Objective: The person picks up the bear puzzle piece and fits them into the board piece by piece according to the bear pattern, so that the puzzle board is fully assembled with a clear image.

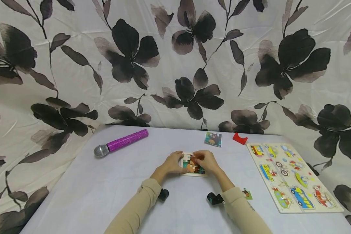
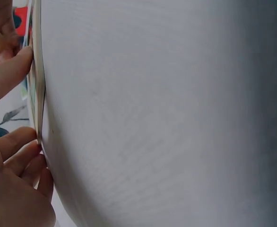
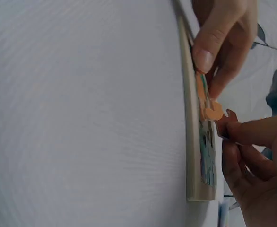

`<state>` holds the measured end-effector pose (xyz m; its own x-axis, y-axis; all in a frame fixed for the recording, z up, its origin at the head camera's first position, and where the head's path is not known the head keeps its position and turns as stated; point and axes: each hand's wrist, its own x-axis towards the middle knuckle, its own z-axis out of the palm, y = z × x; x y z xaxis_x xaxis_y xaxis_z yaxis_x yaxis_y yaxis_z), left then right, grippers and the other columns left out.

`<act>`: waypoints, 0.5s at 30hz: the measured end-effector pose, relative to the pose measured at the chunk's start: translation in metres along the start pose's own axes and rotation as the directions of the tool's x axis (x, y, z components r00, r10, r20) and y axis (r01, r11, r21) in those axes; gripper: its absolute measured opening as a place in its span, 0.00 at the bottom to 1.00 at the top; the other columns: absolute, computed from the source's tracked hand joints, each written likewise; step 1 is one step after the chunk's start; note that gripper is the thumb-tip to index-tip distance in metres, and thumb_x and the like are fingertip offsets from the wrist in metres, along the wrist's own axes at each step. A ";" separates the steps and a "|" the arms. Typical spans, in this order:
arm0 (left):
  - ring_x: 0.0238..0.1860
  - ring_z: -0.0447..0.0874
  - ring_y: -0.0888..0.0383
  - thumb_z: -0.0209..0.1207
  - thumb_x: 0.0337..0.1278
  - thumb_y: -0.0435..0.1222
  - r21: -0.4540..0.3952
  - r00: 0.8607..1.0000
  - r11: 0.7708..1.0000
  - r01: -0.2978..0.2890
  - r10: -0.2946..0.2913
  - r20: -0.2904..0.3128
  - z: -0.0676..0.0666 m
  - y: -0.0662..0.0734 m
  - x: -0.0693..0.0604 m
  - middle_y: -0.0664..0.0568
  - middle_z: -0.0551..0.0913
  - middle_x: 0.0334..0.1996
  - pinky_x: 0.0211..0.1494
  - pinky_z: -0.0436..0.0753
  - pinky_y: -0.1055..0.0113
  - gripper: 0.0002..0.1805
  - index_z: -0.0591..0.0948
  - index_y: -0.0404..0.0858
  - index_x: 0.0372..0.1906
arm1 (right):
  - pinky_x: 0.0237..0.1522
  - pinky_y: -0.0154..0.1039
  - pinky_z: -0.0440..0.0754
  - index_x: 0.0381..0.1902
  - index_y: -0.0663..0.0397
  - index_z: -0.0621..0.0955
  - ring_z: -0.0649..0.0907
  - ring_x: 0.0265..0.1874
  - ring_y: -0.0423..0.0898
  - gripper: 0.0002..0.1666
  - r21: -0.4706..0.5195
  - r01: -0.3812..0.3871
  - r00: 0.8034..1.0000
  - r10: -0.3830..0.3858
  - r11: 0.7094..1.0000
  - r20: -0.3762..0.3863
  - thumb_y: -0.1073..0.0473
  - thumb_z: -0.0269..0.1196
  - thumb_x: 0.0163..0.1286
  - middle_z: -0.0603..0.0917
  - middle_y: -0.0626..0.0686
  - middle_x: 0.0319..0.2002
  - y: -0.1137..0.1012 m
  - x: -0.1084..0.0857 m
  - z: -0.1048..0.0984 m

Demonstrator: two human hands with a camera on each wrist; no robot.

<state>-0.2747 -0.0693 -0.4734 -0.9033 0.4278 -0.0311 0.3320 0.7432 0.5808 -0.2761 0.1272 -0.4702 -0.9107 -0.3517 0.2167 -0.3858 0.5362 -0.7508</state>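
Observation:
A small jigsaw puzzle in a pale wooden tray (image 1: 194, 175) lies on the white table between both hands. My left hand (image 1: 172, 164) grips the tray's left side, the thumb at the near part and the fingers at the far part. In the right wrist view, my right hand (image 3: 261, 165) pinches a brown-and-orange jigsaw piece (image 3: 222, 126) between thumb and fingers. It is tilted just above the tray (image 3: 191, 156), partly raised from the other pieces. From the head view my right hand (image 1: 208, 161) covers the puzzle's upper right part.
A purple glittery microphone (image 1: 127, 140) lies at the left. Behind the hands are a bear picture card (image 1: 213, 139) and a red cut-out piece (image 1: 240, 138). A vehicle puzzle board (image 1: 289, 180) lies at the right. A loose green-and-brown piece (image 1: 247, 194) is beside the right sleeve.

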 end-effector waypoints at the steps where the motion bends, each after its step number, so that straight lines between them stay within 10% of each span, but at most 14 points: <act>1: 0.66 0.61 0.39 0.67 0.43 0.48 0.001 1.000 1.000 -0.003 0.003 -0.004 0.000 0.000 0.000 0.36 0.65 0.65 0.67 0.64 0.48 0.42 0.70 0.26 0.60 | 0.34 0.38 0.82 0.45 0.70 0.82 0.83 0.33 0.50 0.15 -0.027 0.016 1.000 -0.016 0.999 0.014 0.72 0.63 0.59 0.85 0.62 0.37 0.000 0.000 0.001; 15: 0.66 0.62 0.39 0.69 0.43 0.48 0.008 1.000 1.000 0.005 -0.005 -0.013 0.000 0.004 -0.002 0.37 0.65 0.65 0.66 0.65 0.48 0.41 0.71 0.26 0.60 | 0.39 0.44 0.72 0.46 0.66 0.83 0.76 0.38 0.53 0.18 -0.298 0.183 0.980 -0.148 0.937 0.136 0.62 0.68 0.59 0.82 0.59 0.42 0.002 0.000 0.002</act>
<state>-0.2722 -0.0675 -0.4709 -0.9083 0.4177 -0.0236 0.3297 0.7493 0.5743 -0.2767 0.1268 -0.4730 -0.8148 -0.5284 0.2384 -0.5721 0.6665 -0.4780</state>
